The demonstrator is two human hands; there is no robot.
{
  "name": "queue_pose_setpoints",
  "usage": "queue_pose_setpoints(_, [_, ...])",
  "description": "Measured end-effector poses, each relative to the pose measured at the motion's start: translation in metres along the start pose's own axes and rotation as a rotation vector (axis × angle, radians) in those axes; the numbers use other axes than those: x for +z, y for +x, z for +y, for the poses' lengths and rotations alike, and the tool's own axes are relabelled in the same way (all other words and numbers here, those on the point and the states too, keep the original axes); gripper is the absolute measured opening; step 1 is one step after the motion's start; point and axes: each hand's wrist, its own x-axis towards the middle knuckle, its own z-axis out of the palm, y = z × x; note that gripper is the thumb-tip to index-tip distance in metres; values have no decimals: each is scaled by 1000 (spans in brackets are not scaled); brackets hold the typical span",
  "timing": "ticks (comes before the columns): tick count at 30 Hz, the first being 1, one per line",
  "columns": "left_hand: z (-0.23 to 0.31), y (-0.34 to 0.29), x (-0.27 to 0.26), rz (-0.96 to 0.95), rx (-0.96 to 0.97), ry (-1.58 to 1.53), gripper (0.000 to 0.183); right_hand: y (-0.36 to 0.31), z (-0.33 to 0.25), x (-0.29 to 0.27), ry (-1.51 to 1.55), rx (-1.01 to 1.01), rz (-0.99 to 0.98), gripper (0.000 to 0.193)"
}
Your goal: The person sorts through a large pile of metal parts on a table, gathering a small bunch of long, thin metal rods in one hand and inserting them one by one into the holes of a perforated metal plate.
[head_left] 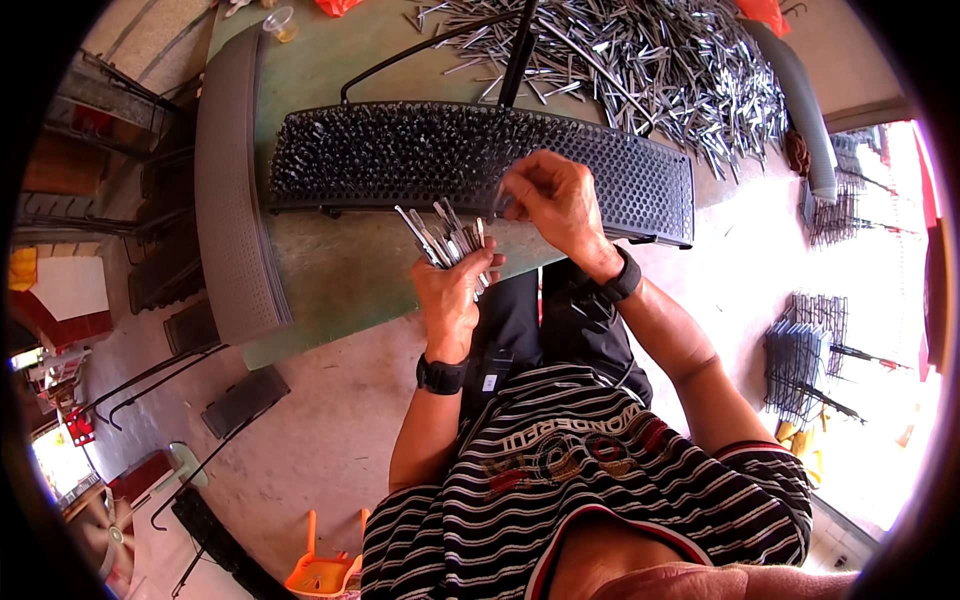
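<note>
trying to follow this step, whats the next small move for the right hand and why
Probably lower the right hand to the nearest bare hole in the black perforated rack: its right part looks unfilled, and the left hand holds a bundle of metal pins.

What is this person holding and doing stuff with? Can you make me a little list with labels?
left hand: grips a bundle of thin metal pins, fanned upward
right hand: fingers pinched over the perforated tray, seemingly on one pin
perforated tray: long, dark, holes at left filled with pins, right end bare
loose pin pile: heaped on the green table behind the tray
wrists: dark band on each
plastic cup: far table corner
</note>
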Motion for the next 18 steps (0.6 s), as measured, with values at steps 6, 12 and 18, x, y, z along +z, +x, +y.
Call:
queue_pose_setpoints(6, [1,0,-3,22,25,10,12,4,14,12,-182,-385,239,10])
queue_pose_setpoints(12, [4,-2,0,50,38,5,13,4,23,14,-334,-468,212,9])
queue_pose_setpoints(18, [3,0,0,65,33,-3,10,6,23,10,-425,-485,170,9])
